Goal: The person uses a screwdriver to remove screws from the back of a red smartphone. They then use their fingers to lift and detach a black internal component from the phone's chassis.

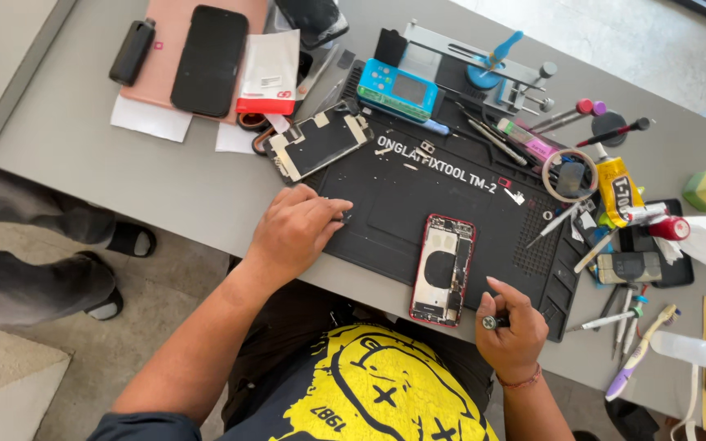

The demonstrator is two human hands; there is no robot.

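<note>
The right hand (512,327) is seen curled into a closed grip around a small metal-tipped screwdriver (493,322), whose tip points toward the person's left, just beside the lower corner of an opened red phone (443,269). The left hand (296,229) is laid palm-down on the near left edge of the black work mat (406,192), its fingers loosely bent and its fingertips pressed on something small at the mat's edge; what that is cannot be told, and nothing is seen to be grasped.

The red phone is placed face-open on the mat between the two hands, its internals exposed. Its long axis runs nearly straight away from the person, tilted slightly, with the top end pointing toward the far side of the surface.

The grey surface (165,180) is crowded. A detached screen panel (316,143) is lying at the mat's far left corner, a blue and green device (398,90) beyond it, a dark phone (208,59) on a pink sheet further left. Tweezers, pens, a tape roll (569,175) and a yellow glue tube (617,189) are scattered to the right. Another person's legs (35,253) are seen on the floor at left.
</note>
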